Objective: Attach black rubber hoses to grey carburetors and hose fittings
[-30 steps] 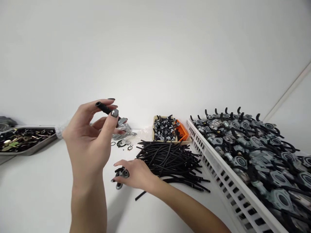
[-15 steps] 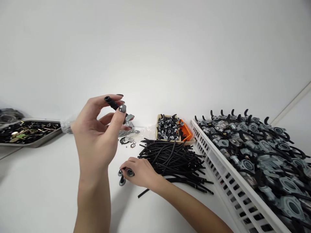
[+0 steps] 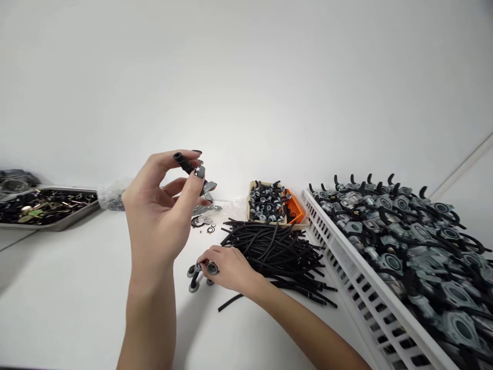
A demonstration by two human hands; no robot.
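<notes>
My left hand is raised above the table, its fingers closed around a short black tubular piece. A grey metal part shows at the far end of that piece, partly covered by the fingers. Lower down, my right hand pinches a small hose fitting with a grey cup-shaped end. Similar fittings, black stems with grey round ends, are beside and under its fingertips. Behind this hand lies a pile of thin black hoses.
A cream bin full of small cup-ended fittings stands at the back, with an orange tray beside it. On the right, a white slotted crate holds many metal housings. A metal tray of mixed parts sits at left.
My left hand, still holding the black piece, has shifted slightly right. My right hand has moved a little right with its fitting, leaving more of the fittings beside it visible.
</notes>
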